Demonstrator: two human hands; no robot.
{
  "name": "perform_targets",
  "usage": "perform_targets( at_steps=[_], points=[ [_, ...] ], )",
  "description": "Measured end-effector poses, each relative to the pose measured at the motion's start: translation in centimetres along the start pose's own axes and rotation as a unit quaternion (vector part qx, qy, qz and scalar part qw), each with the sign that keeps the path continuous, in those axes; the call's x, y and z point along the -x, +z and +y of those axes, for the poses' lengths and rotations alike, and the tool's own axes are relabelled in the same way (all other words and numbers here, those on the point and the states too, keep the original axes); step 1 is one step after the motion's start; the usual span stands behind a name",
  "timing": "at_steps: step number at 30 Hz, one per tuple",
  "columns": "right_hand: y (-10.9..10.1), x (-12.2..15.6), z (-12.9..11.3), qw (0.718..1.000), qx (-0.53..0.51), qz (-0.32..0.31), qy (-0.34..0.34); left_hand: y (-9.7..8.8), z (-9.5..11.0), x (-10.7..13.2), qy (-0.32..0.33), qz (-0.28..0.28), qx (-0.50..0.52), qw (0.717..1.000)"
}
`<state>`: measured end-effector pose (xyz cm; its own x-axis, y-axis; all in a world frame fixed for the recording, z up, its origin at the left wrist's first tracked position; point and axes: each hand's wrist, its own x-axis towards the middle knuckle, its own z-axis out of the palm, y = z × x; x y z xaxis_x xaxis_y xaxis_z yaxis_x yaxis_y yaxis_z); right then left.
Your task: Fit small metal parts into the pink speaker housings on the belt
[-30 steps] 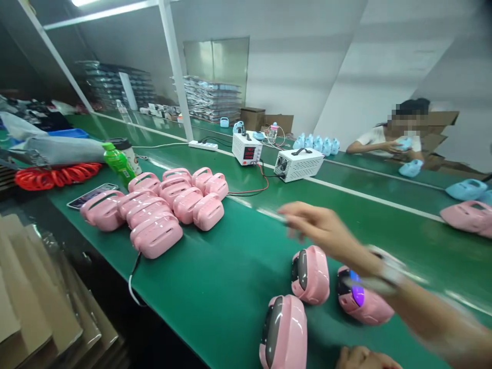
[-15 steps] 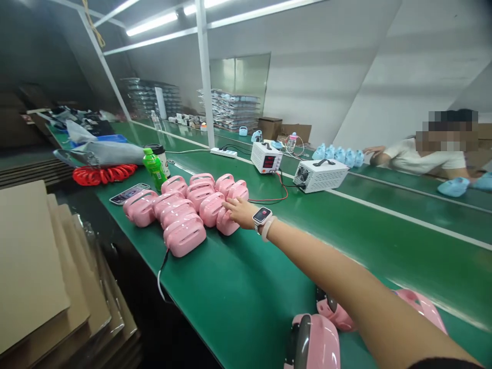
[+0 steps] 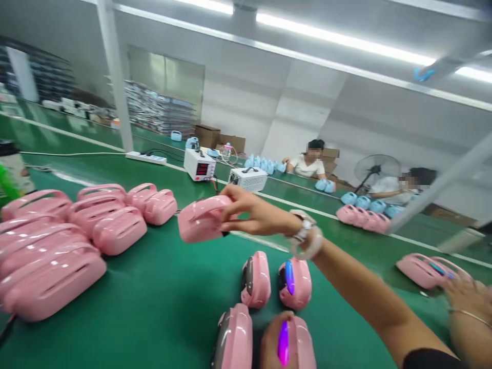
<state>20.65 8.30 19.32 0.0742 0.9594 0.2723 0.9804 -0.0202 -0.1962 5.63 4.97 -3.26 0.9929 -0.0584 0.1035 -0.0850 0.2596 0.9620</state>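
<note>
My right hand [image 3: 255, 212], with a watch on its wrist, grips a pink handled case [image 3: 202, 219] and holds it in the air above the green belt [image 3: 161, 307]. To its left, several more such pink cases [image 3: 115, 230] lie grouped on the belt. At the bottom edge my left hand [image 3: 272, 341] rests on a pink rounded device [image 3: 302, 343], with the thumb beside its purple light. Three similar pink devices lie close by: one [image 3: 234, 338] beside it and two [image 3: 257, 279] [image 3: 298, 283] just beyond, the right one also lit purple.
Another person's hand [image 3: 461, 297] with a bracelet touches a pink case [image 3: 423, 269] at the right. A power supply [image 3: 199, 164], a white box [image 3: 248, 179] and a power strip [image 3: 146, 157] stand farther back. Two co-workers [image 3: 307, 164] [image 3: 407, 184] sit across, near a fan [image 3: 376, 166].
My right hand reached to the pile of pink cases, took one and has drawn it back toward me in the air. The view has swung right and closer to the belt.
</note>
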Motion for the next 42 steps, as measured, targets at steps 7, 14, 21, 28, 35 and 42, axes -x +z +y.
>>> perform_targets(
  at_steps=[7,14,21,28,35,42],
  points=[
    [-4.6,20.6,-6.0,0.948,-0.201,0.128,0.213,-0.8,-2.5,-1.5,-0.040,0.028,-0.049,0.998],
    [2.7,30.4,-9.2,0.946,-0.142,-0.017,0.292,-0.8,0.8,0.2,-0.002,0.097,-0.165,0.981],
    [8.7,33.3,-10.0,0.912,-0.290,0.155,0.246,4.6,4.8,2.8,0.227,-0.094,-0.074,0.966],
    [12.6,33.6,-13.9,0.632,-0.297,0.553,0.455,10.1,5.2,0.6,0.160,-0.123,-0.279,0.939],
    [13.7,31.7,-15.4,0.579,-0.239,0.653,0.426,12.1,5.7,-0.3,0.115,-0.189,-0.271,0.937],
    [12.8,32.4,-15.3,0.640,-0.219,0.604,0.421,11.5,6.9,-0.6,0.139,-0.218,-0.390,0.884]
  ],
)
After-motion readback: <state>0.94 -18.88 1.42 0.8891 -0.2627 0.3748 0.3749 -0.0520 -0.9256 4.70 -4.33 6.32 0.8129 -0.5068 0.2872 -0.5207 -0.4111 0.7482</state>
